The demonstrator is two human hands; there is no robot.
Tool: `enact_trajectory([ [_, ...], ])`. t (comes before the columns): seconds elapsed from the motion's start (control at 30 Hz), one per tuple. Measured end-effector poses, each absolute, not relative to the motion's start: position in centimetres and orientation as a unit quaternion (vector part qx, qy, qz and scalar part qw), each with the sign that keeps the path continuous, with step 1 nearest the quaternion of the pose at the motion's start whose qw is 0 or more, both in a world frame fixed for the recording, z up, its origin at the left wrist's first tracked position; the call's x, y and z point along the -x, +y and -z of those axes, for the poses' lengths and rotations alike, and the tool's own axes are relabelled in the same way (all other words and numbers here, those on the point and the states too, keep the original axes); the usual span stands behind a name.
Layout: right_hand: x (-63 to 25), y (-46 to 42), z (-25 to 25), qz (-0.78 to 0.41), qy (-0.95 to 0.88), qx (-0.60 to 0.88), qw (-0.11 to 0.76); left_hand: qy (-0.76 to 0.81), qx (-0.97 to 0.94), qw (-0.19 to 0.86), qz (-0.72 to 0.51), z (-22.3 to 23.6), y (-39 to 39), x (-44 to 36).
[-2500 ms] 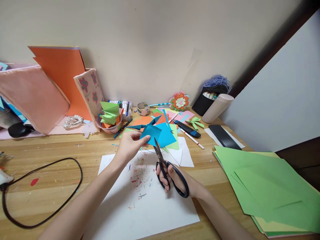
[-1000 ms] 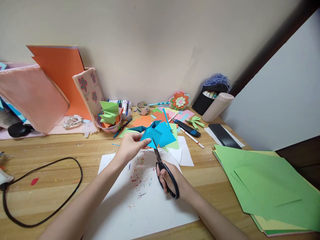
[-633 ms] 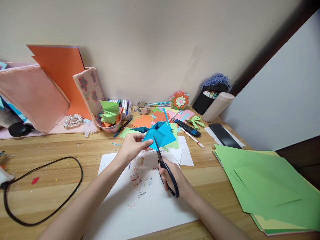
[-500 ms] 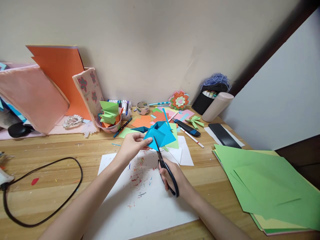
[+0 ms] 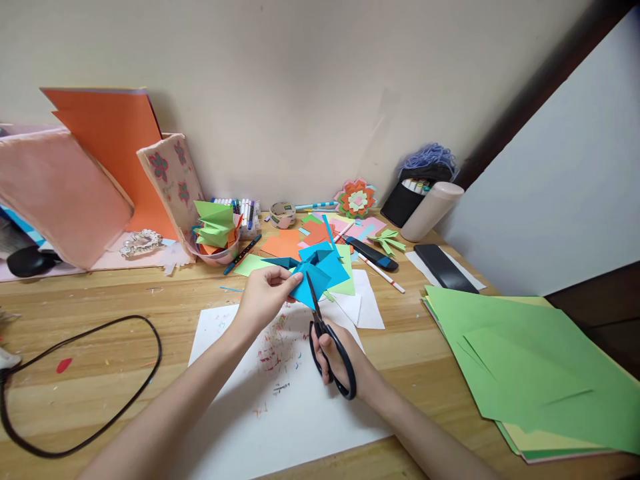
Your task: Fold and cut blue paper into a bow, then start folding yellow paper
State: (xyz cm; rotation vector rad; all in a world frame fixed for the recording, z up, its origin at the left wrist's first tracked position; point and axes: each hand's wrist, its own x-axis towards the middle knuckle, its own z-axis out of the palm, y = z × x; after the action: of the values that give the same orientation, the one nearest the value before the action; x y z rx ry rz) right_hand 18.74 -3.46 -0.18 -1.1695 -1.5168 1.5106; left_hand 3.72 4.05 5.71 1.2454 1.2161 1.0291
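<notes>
My left hand (image 5: 269, 288) pinches a piece of folded blue paper (image 5: 307, 291) between thumb and fingers, above the top edge of a white sheet (image 5: 320, 427) marked with coloured strokes. My right hand (image 5: 336, 353) is closed round the handles of black scissors (image 5: 346, 370). The scissor blades point up and away, lying at the blue paper's lower right part. Whether they have cut through it, I cannot tell. More blue paper scraps lie just behind, over pale green and white pieces.
Behind the hands lie orange paper scraps (image 5: 283, 243), a utility knife (image 5: 374, 254) and a marker (image 5: 383, 273). A tub of paper scraps (image 5: 216, 250) stands left, a phone (image 5: 445, 268) right. Green sheets (image 5: 530, 373) cover the right side; a black cable (image 5: 159, 347) loops at left.
The scissor handles have spread further apart in my right hand. The blue paper has turned and dipped slightly in my left hand. The whole view has shifted a little.
</notes>
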Motion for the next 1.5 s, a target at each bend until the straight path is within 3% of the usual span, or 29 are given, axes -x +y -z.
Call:
enact_trajectory([
  [1.5,-18.19,-3.70,0.34,-0.605,-0.510,0.489,0.366,0.519,-0.458,0.608,-0.389,-6.13,3.55,-4.41],
])
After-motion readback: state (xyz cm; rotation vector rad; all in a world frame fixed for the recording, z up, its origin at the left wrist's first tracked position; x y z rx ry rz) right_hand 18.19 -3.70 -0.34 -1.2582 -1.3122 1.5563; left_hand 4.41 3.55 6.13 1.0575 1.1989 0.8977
